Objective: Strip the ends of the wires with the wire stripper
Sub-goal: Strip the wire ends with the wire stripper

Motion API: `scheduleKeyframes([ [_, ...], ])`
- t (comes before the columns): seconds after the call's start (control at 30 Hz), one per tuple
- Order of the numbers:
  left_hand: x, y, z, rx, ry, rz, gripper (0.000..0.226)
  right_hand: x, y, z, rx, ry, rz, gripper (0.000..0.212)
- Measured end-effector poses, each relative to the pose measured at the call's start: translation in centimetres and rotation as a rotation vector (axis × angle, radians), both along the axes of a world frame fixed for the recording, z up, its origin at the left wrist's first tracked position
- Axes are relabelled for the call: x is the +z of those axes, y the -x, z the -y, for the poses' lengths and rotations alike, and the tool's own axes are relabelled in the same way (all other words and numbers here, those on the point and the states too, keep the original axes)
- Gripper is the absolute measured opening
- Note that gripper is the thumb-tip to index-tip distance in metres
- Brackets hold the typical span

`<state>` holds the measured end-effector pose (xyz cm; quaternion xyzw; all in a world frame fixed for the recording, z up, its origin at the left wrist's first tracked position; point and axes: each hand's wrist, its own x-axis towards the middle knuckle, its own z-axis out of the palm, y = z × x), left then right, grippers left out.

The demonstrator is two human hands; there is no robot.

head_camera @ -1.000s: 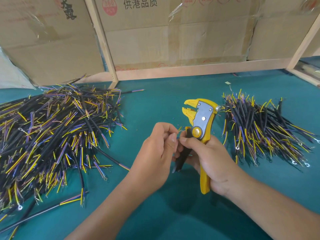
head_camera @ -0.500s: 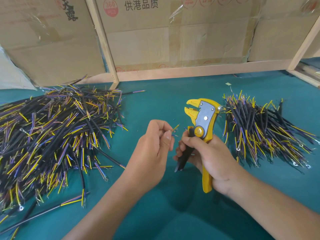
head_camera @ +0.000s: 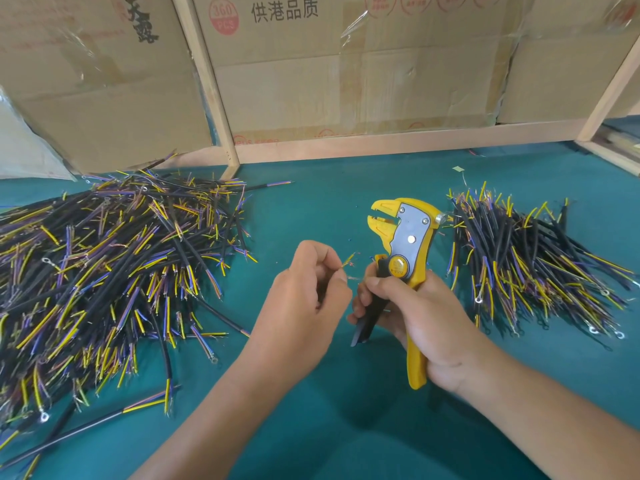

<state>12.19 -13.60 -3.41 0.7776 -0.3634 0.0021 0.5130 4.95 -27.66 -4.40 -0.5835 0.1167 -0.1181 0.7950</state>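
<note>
Here, mid-table [head_camera: 329, 202], a wire [head_camera: 347, 262] is pinched in the left hand [head_camera: 304, 296], ends aimed at the stripper [head_camera: 401, 251], which is gripped upright in the right hand [head_camera: 422, 317], mouth open to receive them.

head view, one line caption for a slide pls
Left hand pinches a wire beside the yellow stripper gripped in the right hand.

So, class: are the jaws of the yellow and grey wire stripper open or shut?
Open. On the yellow and grey wire stripper, gripped by the right hand, a gap shows between the jaws; no wire sits there.
</note>
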Motion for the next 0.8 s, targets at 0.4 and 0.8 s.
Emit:
scheduleKeyframes([
  [0.4, 0.13, 0.44, 0.11, -0.013, 0.007, 0.070, 0.012, -0.19, -0.05, -0.23, 0.013, 0.035, 0.026, 0.014],
  [0.8, 0.67, 0.61, -0.10, -0.026, 0.014, 0.076, 0.013, -0.46, -0.13, -0.14, 0.014, 0.025, 0.033, 0.013],
])
